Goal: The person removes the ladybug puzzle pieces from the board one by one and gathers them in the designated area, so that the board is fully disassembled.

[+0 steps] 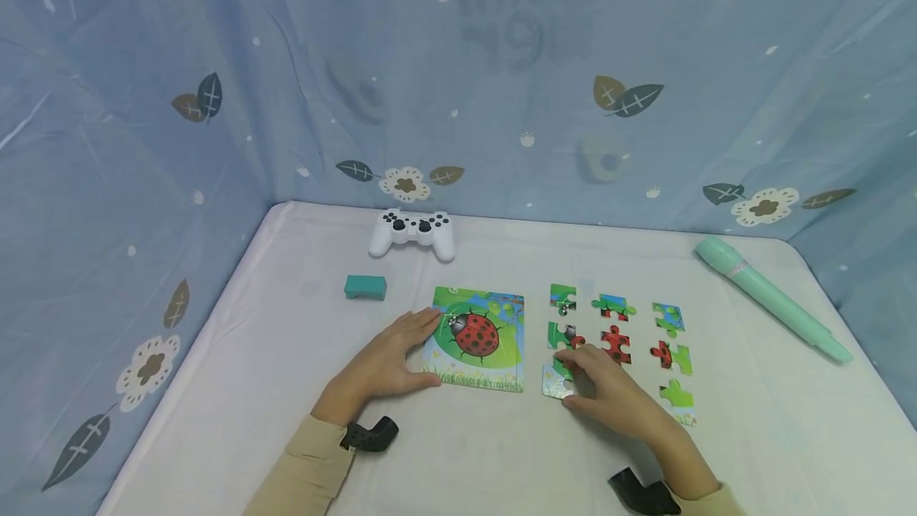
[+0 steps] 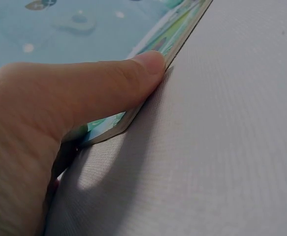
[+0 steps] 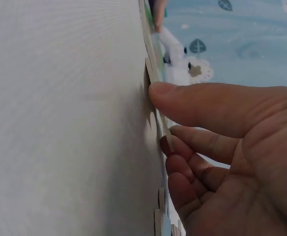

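A square ladybug puzzle board (image 1: 478, 339) lies flat on the white table. My left hand (image 1: 387, 358) rests at its left side, fingertips on the upper left edge and thumb straight along the bottom edge. In the left wrist view the thumb (image 2: 118, 83) touches the board's rim. My right hand (image 1: 612, 395) pinches a corner puzzle piece (image 1: 555, 382) with green and pale blue print. The right wrist view shows this piece (image 3: 155, 73) slightly tilted, under the thumb. Above it lies a left-edge piece (image 1: 555, 334), partly covered by the fingers.
Other loose pieces lie spaced in rows, including a red middle piece (image 1: 616, 345) and a right-edge piece (image 1: 680, 358). A white game controller (image 1: 413, 233) and a teal block (image 1: 365, 287) stand left of the back. A mint-green microphone-like stick (image 1: 774, 299) lies at the right.
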{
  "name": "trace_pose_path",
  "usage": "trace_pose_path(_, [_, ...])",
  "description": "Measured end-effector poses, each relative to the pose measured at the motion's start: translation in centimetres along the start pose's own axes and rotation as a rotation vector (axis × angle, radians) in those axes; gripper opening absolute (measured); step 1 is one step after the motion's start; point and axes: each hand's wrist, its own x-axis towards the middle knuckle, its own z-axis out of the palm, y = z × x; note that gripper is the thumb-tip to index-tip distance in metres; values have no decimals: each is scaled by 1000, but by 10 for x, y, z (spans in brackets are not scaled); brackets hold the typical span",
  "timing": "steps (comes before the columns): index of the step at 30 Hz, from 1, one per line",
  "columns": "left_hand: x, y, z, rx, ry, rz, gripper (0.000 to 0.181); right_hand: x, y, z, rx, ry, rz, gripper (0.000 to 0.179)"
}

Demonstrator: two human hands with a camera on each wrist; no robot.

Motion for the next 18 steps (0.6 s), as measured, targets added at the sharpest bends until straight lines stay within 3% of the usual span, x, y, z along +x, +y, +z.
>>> trace_pose_path(8, [1, 0, 0, -10, -19, -7, 93, -1, -2, -1, -21, -10, 22, 55])
trace_pose_path(18, [-2, 0, 0, -20, -28, -21, 93, -12, 10, -28, -16, 119, 66, 53])
